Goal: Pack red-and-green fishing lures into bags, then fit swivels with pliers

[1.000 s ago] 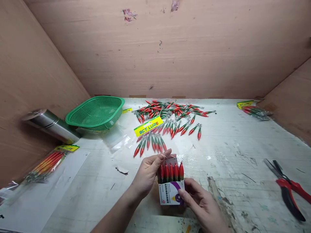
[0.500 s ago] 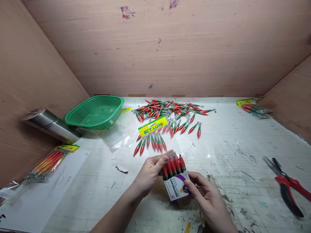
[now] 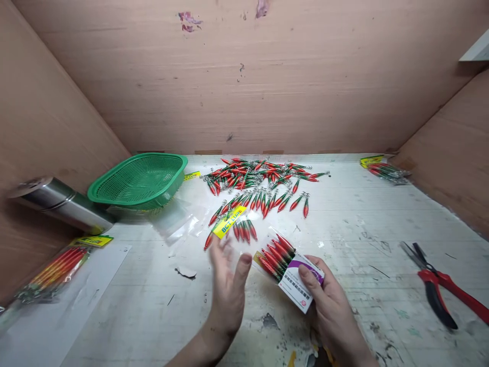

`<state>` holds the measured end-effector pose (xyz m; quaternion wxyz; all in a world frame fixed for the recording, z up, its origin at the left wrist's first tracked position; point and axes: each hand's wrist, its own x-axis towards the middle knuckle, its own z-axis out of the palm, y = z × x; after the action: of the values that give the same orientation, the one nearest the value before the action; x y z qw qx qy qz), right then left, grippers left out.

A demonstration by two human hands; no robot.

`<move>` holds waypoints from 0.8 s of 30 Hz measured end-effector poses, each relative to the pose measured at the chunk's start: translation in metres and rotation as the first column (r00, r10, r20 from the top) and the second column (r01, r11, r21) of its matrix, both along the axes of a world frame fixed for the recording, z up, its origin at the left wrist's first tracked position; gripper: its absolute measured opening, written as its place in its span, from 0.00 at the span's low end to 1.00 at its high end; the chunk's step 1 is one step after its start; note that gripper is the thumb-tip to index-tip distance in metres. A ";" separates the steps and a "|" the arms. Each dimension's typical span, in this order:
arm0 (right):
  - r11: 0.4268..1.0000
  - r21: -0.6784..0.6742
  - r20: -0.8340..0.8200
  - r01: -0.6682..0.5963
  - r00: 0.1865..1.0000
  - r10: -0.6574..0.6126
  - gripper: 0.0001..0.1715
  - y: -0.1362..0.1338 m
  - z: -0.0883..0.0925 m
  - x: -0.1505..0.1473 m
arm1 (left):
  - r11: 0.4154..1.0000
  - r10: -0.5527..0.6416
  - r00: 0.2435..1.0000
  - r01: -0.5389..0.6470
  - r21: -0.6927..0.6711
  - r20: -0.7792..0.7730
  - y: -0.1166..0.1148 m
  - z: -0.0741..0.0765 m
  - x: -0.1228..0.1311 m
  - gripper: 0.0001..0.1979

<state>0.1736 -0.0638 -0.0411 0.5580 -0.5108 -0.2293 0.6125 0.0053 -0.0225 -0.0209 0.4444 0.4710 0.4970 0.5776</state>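
My right hand [image 3: 332, 300] grips a small white and purple cardboard box [image 3: 300, 288], thumb across its printed front. Several red and green fishing lures [image 3: 277, 255] stick out of the box's upper end, lying side by side and tilted to the left. To the left of the box, my left hand [image 3: 227, 290] is raised with its thumb apart and its other fingers stretched forward, blurred. Its fingertips are at a clear bag with a yellow BCT LURE header [image 3: 230, 222]; whether they touch it I cannot tell. Loose lures show through and around this bag.
A pile of lures [image 3: 260, 173] lies at the back. Left stand a green basket [image 3: 137, 178] and a steel flask [image 3: 63, 204], near empty clear bags [image 3: 175, 219] and a filled lure bag [image 3: 57, 270]. Right are another filled bag [image 3: 385, 171] and red-handled pliers [image 3: 437, 285].
My left hand has let go of the box's upper end and moved left. The box has tilted left in my right hand. The yellow-headed bag has shifted nearer and turned.
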 end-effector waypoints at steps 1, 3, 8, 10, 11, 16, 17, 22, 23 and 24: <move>1.000 -0.007 -0.013 -0.017 1.000 0.017 0.24 0.001 0.005 0.004 | 0.963 0.145 0.971 -0.094 0.251 -0.192 0.003 0.002 -0.006 0.38; 0.998 -0.015 -0.024 -0.055 0.998 0.054 0.24 0.002 0.016 0.012 | 0.806 0.245 0.826 0.118 0.581 -0.508 0.011 0.006 -0.015 0.38; 0.988 -0.015 0.002 -0.154 0.988 0.154 0.21 -0.002 0.032 0.020 | 0.640 -0.185 0.561 0.692 0.335 -0.807 0.022 0.006 -0.013 0.20; 0.977 -0.023 0.028 -0.213 0.976 0.214 0.21 -0.003 0.032 0.022 | 0.676 -0.261 0.627 0.662 0.325 -0.734 0.022 0.003 -0.009 0.15; 0.971 -0.029 0.040 -0.237 0.970 0.238 0.22 -0.003 0.032 0.023 | 0.698 -0.286 0.668 0.636 0.329 -0.687 0.022 0.001 -0.008 0.12; 0.954 -0.037 0.046 -0.298 0.953 0.299 0.22 0.000 0.040 0.024 | 0.782 -0.279 0.794 0.514 0.352 -0.540 0.013 0.001 -0.004 0.02; 0.945 -0.037 0.079 -0.326 0.942 0.327 0.22 0.002 0.044 0.025 | 0.792 -0.239 0.810 0.482 0.375 -0.536 0.010 0.002 -0.003 0.02; 0.898 -0.176 0.524 -0.404 0.733 0.433 0.31 0.020 0.069 0.032 | 0.872 -0.123 0.854 0.336 0.356 -0.505 -0.005 0.003 0.007 0.06; 0.896 -0.208 0.602 -0.392 0.670 0.433 0.32 0.024 0.073 0.032 | 0.887 -0.133 0.850 0.331 0.322 -0.509 -0.007 0.002 0.009 0.07; 0.894 -0.230 0.663 -0.385 0.610 0.433 0.32 0.028 0.078 0.032 | 0.896 -0.137 0.842 0.330 0.297 -0.521 -0.009 0.002 0.011 0.07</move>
<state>0.2058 -0.0362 0.0366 0.2574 -0.6551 -0.5135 0.4907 0.0161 -0.0318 -0.0192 0.2743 0.7353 0.4103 0.4645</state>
